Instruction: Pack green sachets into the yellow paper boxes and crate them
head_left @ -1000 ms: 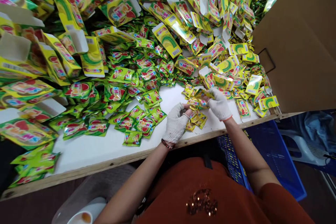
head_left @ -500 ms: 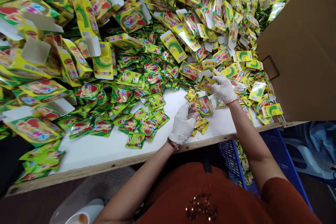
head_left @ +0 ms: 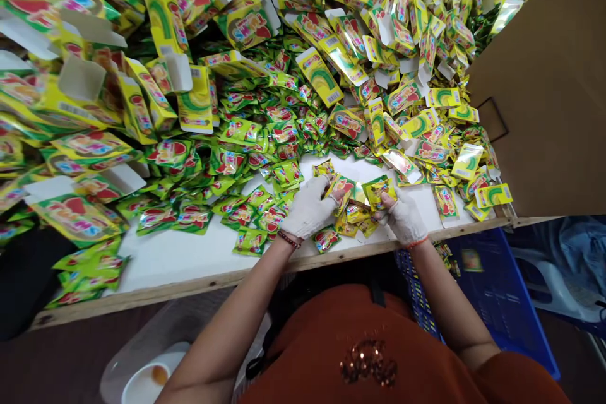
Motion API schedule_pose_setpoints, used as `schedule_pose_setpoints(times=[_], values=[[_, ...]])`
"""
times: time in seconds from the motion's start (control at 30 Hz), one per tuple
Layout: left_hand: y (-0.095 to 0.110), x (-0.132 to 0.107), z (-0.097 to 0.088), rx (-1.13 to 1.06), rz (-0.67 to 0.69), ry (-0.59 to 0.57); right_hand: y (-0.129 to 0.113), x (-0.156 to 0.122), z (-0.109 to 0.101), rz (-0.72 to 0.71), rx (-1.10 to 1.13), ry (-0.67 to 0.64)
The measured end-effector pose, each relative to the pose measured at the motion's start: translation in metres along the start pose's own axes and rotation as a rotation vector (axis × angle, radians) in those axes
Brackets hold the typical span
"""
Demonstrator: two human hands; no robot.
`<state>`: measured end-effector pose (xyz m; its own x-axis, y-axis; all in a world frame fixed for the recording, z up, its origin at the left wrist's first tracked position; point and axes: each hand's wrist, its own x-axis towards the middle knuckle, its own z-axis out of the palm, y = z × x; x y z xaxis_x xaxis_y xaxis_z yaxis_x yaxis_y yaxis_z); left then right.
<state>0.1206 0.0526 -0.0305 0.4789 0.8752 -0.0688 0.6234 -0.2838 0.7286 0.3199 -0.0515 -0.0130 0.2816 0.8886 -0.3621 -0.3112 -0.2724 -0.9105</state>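
Note:
My left hand [head_left: 310, 208], in a white glove, grips a small candy carton [head_left: 343, 188] whose opening faces right. At that opening, my right hand [head_left: 405, 218], also gloved, pinches a yellow candy packet [head_left: 377, 193] between thumb and fingers. Several more yellow packets [head_left: 348, 226] lie on the white tabletop just below the carton. A green packet [head_left: 326, 239] rests close to the table's front edge, beside my left wrist. To the left of my left hand, loose green packets [head_left: 250, 240] are spread out. Whether anything is inside the carton, I cannot tell.
Open cartons [head_left: 71, 214] are heaped along the left and back, over a mound of green packets [head_left: 237, 132]. More cartons [head_left: 440, 151] pile up at right, beside a large cardboard box [head_left: 544, 101]. A blue crate [head_left: 502, 303] stands below the wooden table edge [head_left: 227, 279].
My right hand has come down and nearer to me, holding a yellow packet at the carton. My left hand has shifted left and now grips the carton.

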Motion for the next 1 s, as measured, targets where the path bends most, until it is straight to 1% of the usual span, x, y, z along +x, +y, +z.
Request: schedule_pose_setpoints(times=[0.13,0.23,0.27,0.37,0.43,0.47,0.53,0.6,0.67,0.77,0.83,0.93,1.0], values=[[0.015,-0.008,0.008,0.209,-0.049,-0.004,0.002,-0.002,-0.008,-0.092,-0.075,0.062],[0.028,-0.011,0.013,0.345,-0.101,0.022,0.001,-0.003,-0.005,-0.137,-0.159,0.093],[0.031,-0.012,0.013,0.379,-0.099,0.023,0.000,-0.004,-0.003,-0.150,-0.204,0.106],[0.035,-0.018,0.013,0.443,0.002,0.008,-0.006,-0.004,0.004,-0.222,-0.363,0.172],[0.036,-0.024,0.013,0.451,0.085,0.007,-0.012,-0.003,0.007,-0.293,-0.485,0.185],[0.035,-0.026,0.013,0.451,0.109,0.003,-0.015,-0.003,0.009,-0.325,-0.551,0.161],[0.034,-0.030,0.013,0.459,0.140,-0.015,-0.020,-0.002,0.010,-0.350,-0.676,0.052],[0.031,-0.032,0.012,0.473,0.167,-0.042,-0.026,-0.002,0.009,-0.312,-0.760,-0.080],[0.029,-0.034,0.011,0.480,0.204,-0.057,-0.032,-0.002,0.005,-0.232,-0.812,-0.166],[0.026,-0.035,0.010,0.469,0.271,-0.036,-0.042,0.002,0.000,-0.115,-0.888,-0.231],[0.025,-0.037,0.011,0.455,0.298,0.004,-0.048,0.006,-0.001,-0.071,-0.932,-0.275],[0.024,-0.039,0.016,0.446,0.342,0.047,-0.055,0.011,0.007,-0.045,-1.006,-0.351],[0.024,-0.039,0.019,0.451,0.374,0.067,-0.056,0.011,0.017,-0.067,-1.089,-0.361]])
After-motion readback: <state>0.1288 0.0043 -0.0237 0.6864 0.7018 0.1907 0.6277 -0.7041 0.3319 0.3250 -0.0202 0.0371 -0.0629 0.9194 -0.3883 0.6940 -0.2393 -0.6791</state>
